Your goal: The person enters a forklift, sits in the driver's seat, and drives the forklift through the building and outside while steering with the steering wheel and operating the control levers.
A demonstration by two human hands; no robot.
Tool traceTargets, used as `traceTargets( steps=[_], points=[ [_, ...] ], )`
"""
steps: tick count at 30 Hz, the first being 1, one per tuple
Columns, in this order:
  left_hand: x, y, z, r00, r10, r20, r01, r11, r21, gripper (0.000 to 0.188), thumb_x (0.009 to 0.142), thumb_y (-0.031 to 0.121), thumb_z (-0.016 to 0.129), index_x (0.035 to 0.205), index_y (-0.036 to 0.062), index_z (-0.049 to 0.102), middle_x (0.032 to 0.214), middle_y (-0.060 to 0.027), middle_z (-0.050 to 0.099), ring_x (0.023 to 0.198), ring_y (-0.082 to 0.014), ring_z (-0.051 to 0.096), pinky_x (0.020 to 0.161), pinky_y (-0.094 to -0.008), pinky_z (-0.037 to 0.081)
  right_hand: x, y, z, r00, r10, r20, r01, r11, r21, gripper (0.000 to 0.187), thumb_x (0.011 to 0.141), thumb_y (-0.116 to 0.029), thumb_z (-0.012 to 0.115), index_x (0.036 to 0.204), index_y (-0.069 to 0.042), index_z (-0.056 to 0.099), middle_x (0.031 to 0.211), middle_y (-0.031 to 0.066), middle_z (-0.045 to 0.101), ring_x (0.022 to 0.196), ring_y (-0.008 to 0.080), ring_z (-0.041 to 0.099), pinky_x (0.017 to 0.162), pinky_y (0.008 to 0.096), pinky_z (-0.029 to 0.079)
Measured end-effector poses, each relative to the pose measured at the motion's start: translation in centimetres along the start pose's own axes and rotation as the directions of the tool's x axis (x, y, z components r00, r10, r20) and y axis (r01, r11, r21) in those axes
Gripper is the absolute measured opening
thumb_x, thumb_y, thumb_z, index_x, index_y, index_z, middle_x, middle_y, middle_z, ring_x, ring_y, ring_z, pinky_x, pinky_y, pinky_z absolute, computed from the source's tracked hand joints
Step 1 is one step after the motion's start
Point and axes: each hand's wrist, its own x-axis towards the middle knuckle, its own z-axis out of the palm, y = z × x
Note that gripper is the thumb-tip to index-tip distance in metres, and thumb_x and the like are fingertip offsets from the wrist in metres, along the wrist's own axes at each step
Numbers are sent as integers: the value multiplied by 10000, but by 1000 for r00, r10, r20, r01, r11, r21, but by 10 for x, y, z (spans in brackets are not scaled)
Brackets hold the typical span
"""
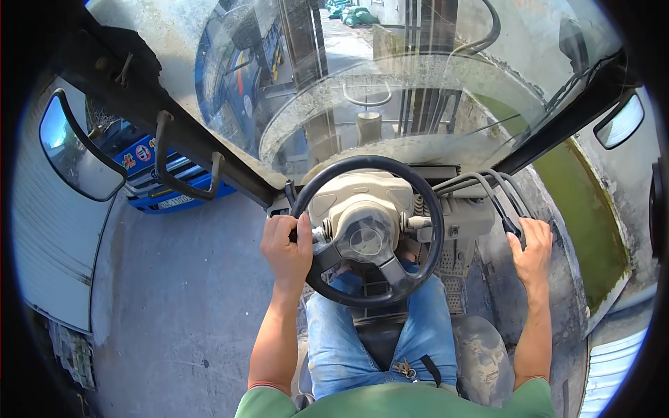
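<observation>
My left hand (287, 245) is closed round the left side of a black steering wheel (438, 230), its thumb up along the rim. To the right of the wheel, several bent control levers (481, 179) run back toward me. My right hand (533, 254) rests with curled fingers on the levers' ends, beside a black lever knob (511, 226). How many levers it grips is hidden. Behind the wheel is a dusty beige steering column (359, 193). My legs in blue jeans (341, 341) are below, with a bunch of keys (404, 368) at my waist.
Ahead, past a scratched windshield (306, 97), stands a forklift mast (304, 49). A blue truck (178, 174) is close at the left front. Along the right runs a trough of green water (592, 230) with a concrete edge. Side mirrors (73, 150) flank the cab; green sacks (355, 15) lie far ahead.
</observation>
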Motion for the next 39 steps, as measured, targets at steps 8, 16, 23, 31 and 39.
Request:
traceTargets(
  steps=[8, 16, 23, 31, 39],
  points=[
    [33, 6, 17, 997, 73, -36, -74, 997, -15, 246, 913, 81, 727, 743, 10, 564, 709, -101, 546, 639, -256, 524, 587, -365, 416, 30, 1, 34, 980, 9, 199, 7, 997, -76, 483, 824, -192, 779, 1228, 38, 649, 1063, 220, 700, 1030, 379, 643, 983, 447, 456],
    [36, 2, 20, 990, 144, -7, -144, 989, -41, 232, 888, 67, 746, 750, 11, 568, 710, -108, 546, 631, -266, 526, 571, -376, 419, -21, 9, 40, 983, 87, 161, -115, 978, 175, 471, 878, -147, 699, 1305, 32, 613, 1111, 234, 685, 1004, 431, 670, 870, 477, 535],
    [38, 9, 18, 989, 146, -7, -146, 988, -49, 224, 887, 60, 741, 750, 11, 572, 711, -110, 547, 637, -279, 526, 581, -377, 423, -44, 1, 30, 953, 207, 221, -256, 940, 227, 489, 872, -117, 699, 1311, 72, 599, 1173, 272, 672, 1076, 455, 645, 933, 462, 513],
    [38, 8, 29, 988, 155, -10, -155, 987, -28, 234, 904, 83, 732, 747, 13, 573, 711, -111, 555, 650, -292, 542, 590, -389, 431, -33, 10, 35, 946, 210, 245, -265, 939, 217, 503, 874, -125, 703, 1325, 68, 588, 1182, 275, 667, 1086, 452, 641, 947, 460, 509],
    [82, 20, 39, 974, 177, 139, -170, 984, -60, 258, 843, 132, 768, 700, 23, 584, 697, -113, 563, 663, -324, 556, 597, -422, 445, 19, -3, 15, 802, 285, 524, -280, 956, -90, 303, 855, -167, 648, 1059, 55, 623, 973, 327, 689, 966, 497, 668, 877, 547, 524]
  ],
)
